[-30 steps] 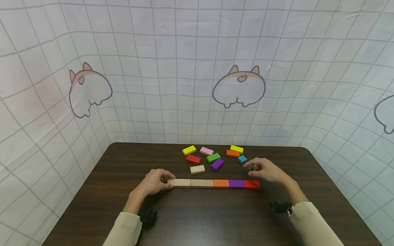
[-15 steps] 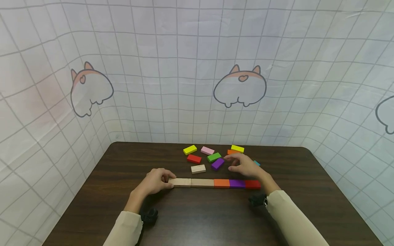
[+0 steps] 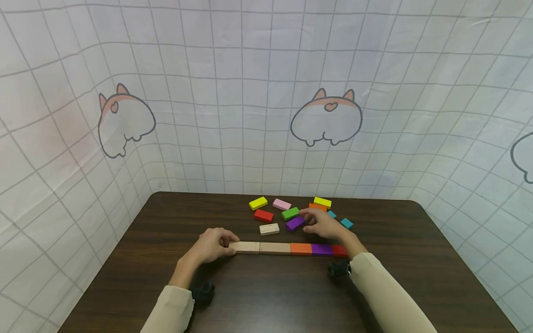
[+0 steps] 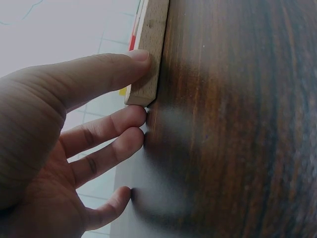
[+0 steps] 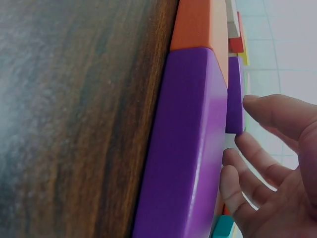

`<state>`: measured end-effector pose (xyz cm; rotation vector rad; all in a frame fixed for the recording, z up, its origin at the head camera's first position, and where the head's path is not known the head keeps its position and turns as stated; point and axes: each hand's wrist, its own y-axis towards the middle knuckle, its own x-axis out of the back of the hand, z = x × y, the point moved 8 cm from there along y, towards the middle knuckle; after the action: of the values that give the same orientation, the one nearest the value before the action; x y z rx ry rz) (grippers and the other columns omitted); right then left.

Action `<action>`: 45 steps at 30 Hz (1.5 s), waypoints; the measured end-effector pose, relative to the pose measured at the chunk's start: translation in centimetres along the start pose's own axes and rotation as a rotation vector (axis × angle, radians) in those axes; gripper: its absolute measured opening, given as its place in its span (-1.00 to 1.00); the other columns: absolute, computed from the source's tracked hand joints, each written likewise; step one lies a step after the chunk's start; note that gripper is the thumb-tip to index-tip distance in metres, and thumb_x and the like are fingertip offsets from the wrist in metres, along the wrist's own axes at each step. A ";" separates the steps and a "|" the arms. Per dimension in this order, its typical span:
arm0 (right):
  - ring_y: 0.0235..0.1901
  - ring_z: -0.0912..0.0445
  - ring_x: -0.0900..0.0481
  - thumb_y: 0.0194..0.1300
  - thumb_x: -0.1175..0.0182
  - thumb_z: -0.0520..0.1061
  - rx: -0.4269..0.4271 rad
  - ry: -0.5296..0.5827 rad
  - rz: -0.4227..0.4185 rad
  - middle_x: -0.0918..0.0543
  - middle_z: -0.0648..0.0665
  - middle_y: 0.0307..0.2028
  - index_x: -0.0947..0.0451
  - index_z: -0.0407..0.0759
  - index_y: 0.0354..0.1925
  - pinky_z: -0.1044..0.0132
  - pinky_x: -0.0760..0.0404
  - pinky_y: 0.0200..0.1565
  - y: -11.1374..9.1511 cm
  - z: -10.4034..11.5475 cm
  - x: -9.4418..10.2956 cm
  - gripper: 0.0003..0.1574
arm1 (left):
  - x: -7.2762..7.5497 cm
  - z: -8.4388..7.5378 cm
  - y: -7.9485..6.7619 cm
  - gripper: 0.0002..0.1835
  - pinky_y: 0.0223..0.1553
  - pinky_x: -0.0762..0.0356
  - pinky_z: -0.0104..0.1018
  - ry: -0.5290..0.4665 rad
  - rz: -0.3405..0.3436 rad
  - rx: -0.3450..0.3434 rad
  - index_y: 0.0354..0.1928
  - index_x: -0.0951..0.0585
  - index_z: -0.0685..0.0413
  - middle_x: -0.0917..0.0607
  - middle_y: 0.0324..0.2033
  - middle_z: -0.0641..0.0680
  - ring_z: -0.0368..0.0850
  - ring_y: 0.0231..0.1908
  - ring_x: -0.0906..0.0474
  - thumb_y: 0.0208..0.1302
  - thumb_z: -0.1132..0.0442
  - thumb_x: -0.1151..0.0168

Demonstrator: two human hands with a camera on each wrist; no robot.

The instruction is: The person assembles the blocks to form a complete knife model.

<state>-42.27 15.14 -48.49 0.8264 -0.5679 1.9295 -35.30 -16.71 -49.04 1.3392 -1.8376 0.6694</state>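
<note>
A row of blocks lies across the dark table: two plain wooden blocks, an orange block, a purple block and a red block. My left hand grips the row's left end, a wooden block, with the thumb on its near side; the index finger is mostly hidden in the left wrist view. Behind the row, my right hand is at a loose purple block. Its fingers are loosely bent at that block's right end, and the thumb lies close to it without a visible pinch.
Loose blocks lie behind the row: a pale wooden one, a red one, a green one, a pink one, yellow ones, an orange one and blue ones. A gridded cloth hangs behind the table.
My right hand has moved left from beside the blue blocks to the loose purple block, which has turned slightly. My left hand has stayed on the wooden block.
</note>
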 end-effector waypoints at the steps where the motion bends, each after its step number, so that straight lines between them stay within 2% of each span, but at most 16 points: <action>1: -0.07 -0.03 -0.58 0.40 -0.29 -0.21 -0.005 -0.004 0.005 -0.60 -0.30 0.12 -0.38 -0.18 0.43 0.02 -0.60 -0.04 0.1 -0.1 -0.1 -0.32 | 0.0 0.0 0.0 -0.76 -0.11 -0.31 -0.02 0.000 -0.001 0.001 -0.10 -0.79 -0.21 -0.60 -0.46 -0.15 -0.21 -0.43 -0.43 0.18 0.16 -0.53; 6: -0.15 0.01 -0.57 0.38 -0.31 -0.21 -0.006 -0.033 0.037 -0.63 -0.26 0.01 -0.44 -0.12 0.40 0.06 -0.60 -0.05 0.6 0.0 -0.4 -0.34 | 0.0 -0.1 0.1 -0.77 -0.23 -0.27 -0.17 -0.007 -0.002 0.001 -0.10 -0.79 -0.20 -0.59 -0.47 -0.13 -0.20 -0.45 -0.43 0.18 0.17 -0.53; 13: -0.28 0.03 -0.49 0.33 -0.34 -0.24 -0.028 -0.046 0.026 -0.62 -0.17 -0.20 -0.57 -0.16 0.27 0.20 -0.49 -0.21 1.3 -0.3 -0.8 -0.45 | 0.0 -0.1 0.1 -0.77 -0.26 -0.28 -0.19 -0.007 -0.003 0.002 -0.11 -0.79 -0.20 -0.59 -0.48 -0.13 -0.20 -0.45 -0.43 0.18 0.18 -0.53; 20: -0.26 0.01 -0.52 0.30 -0.38 -0.23 -0.059 -0.071 -0.027 -0.65 -0.17 -0.18 -0.64 -0.13 0.13 0.12 -0.55 -0.14 1.4 -0.3 -0.7 -0.58 | 0.1 -0.1 0.1 -0.77 -0.20 -0.25 -0.14 -0.004 -0.007 -0.001 -0.12 -0.79 -0.20 -0.58 -0.48 -0.13 -0.20 -0.44 -0.43 0.17 0.19 -0.54; 24: -0.14 -0.04 -0.60 0.32 -0.38 -0.22 -0.061 -0.087 -0.051 -0.69 -0.22 -0.08 -0.65 -0.11 0.12 -0.02 -0.61 0.00 1.1 -0.3 -0.5 -0.60 | 0.1 -0.1 0.1 -0.77 -0.22 -0.26 -0.17 -0.010 -0.005 -0.005 -0.11 -0.79 -0.20 -0.59 -0.48 -0.12 -0.20 -0.44 -0.43 0.17 0.19 -0.54; 27: 0.00 -0.15 -0.65 0.33 -0.37 -0.21 -0.058 -0.084 -0.066 -0.70 -0.29 0.03 -0.65 -0.10 0.13 -0.13 -0.60 0.12 0.8 0.0 -0.2 -0.60 | 0.1 -0.1 0.1 -0.76 -0.22 -0.27 -0.17 -0.013 -0.003 -0.005 -0.10 -0.79 -0.19 -0.59 -0.48 -0.12 -0.20 -0.45 -0.43 0.17 0.19 -0.54; 30: 0.07 -0.21 -0.65 0.33 -0.37 -0.21 -0.046 -0.080 -0.075 -0.68 -0.34 0.09 -0.65 -0.11 0.14 -0.15 -0.61 0.12 0.3 0.3 0.1 -0.59 | 0.2 0.0 0.1 -0.76 -0.23 -0.27 -0.16 -0.013 -0.003 -0.002 -0.10 -0.79 -0.19 -0.59 -0.48 -0.13 -0.19 -0.45 -0.43 0.17 0.18 -0.54; 37: -0.10 -0.10 -0.73 0.32 -0.37 -0.22 -0.004 -0.076 -0.112 -0.72 -0.30 0.01 -0.67 -0.11 0.10 0.04 -0.72 -0.11 -1.2 0.8 1.2 -0.63 | 0.1 0.2 0.1 -0.76 -0.25 -0.32 -0.19 -0.020 -0.002 0.002 -0.10 -0.79 -0.17 -0.60 -0.46 -0.13 -0.19 -0.44 -0.44 0.17 0.18 -0.53; 45: -0.16 -0.02 -0.72 0.29 -0.40 -0.23 0.090 -0.086 -0.155 -0.63 -0.22 -0.04 -0.66 -0.14 0.10 0.09 -0.70 -0.11 -4.2 1.4 2.4 -0.60 | 0.0 0.1 0.1 -0.76 -0.15 -0.27 -0.10 0.004 0.000 -0.003 -0.09 -0.79 -0.22 -0.60 -0.48 -0.16 -0.22 -0.44 -0.44 0.17 0.15 -0.54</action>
<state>-38.92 17.51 -45.53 0.9858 -0.4570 1.7952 -35.44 -16.76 -49.08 1.3347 -1.8346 0.6690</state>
